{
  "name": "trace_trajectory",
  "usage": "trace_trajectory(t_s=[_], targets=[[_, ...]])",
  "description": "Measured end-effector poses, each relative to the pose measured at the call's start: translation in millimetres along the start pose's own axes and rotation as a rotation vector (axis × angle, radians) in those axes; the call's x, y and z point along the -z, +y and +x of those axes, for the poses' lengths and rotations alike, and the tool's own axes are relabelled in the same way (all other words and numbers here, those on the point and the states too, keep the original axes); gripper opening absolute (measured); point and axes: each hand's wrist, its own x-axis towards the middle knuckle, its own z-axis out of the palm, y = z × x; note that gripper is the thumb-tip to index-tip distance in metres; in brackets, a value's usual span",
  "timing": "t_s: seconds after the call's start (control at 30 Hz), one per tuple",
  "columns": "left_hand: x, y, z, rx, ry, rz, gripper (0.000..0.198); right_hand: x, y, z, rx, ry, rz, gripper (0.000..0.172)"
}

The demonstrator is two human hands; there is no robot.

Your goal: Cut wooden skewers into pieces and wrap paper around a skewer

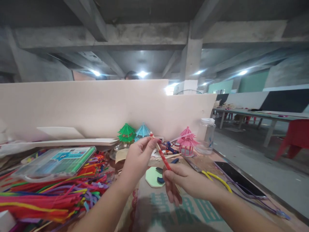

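Between my two hands is a slim red-and-cream stick (161, 153), slanting from upper left to lower right. My left hand (141, 151) pinches it near its upper end. The fingers of my right hand (181, 182) close on its lower red end. Below the stick lies a pale green octagonal piece (152, 176), with dark-handled pliers (160, 179) partly over it and partly hidden by my right hand. Behind my hands stand small pavilion-like models in green (126, 132), blue (143, 130) and pink (187, 141).
Many coloured pipe cleaners (48, 204) heap at left, under a clear plastic case (55, 164). Scissors with yellow handles (217, 180) and a phone (238, 178) lie at right. A blue glue gun (171, 148) and a clear jar (206, 135) stand before a pale partition (84, 109).
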Motion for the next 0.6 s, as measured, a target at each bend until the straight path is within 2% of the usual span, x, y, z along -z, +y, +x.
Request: trace_trajectory(t_s=[0.07, 0.2, 0.3, 0.37, 0.4, 0.43, 0.5, 0.57, 0.6], targets=[[-4.9, -3.3, -1.7, 0.0, -0.022, 0.023, 0.034, -2.7, 2.4, 1.7, -0.007, 0.048, -0.002, 0.046], [-17.0, -10.3, -6.4, 0.04, -0.171, 0.043, 0.036, -3.7, 0.4, 1.9, 0.018, 0.111, -0.048, 0.052], [-19.7, -10.7, -7.7, 0.056, -0.226, 0.082, 0.036, 3.3, -6.5, -2.5, 0.022, 0.061, -0.116, 0.055], [-16.4, -7.3, -7.5, 0.028, -0.219, 0.104, 0.034, 12.6, -11.6, -7.0, 0.032, 0.019, -0.204, 0.052], [-13.9, -4.7, -7.3, 0.006, -0.202, 0.119, 0.033, 18.4, -14.0, -9.5, 0.052, 0.037, -0.265, 0.048], [-11.5, -1.8, -7.2, -0.016, -0.186, 0.142, 0.031, 24.4, -16.2, -11.8, 0.081, 0.099, -0.321, 0.045], [-8.5, 3.3, -7.5, -0.04, -0.2, 0.215, 0.03, 35.6, -19.9, -15.6, 0.151, 0.305, -0.36, 0.046], [-9.8, 5.6, -8.3, -0.045, -0.27, 0.312, 0.031, 42.5, -22.7, -17.9, 0.219, 0.493, -0.245, 0.053], [-12.0, 5.2, -8.8, -0.049, -0.301, 0.358, 0.032, 43.8, -23.7, -18.4, 0.249, 0.539, -0.173, 0.055]])
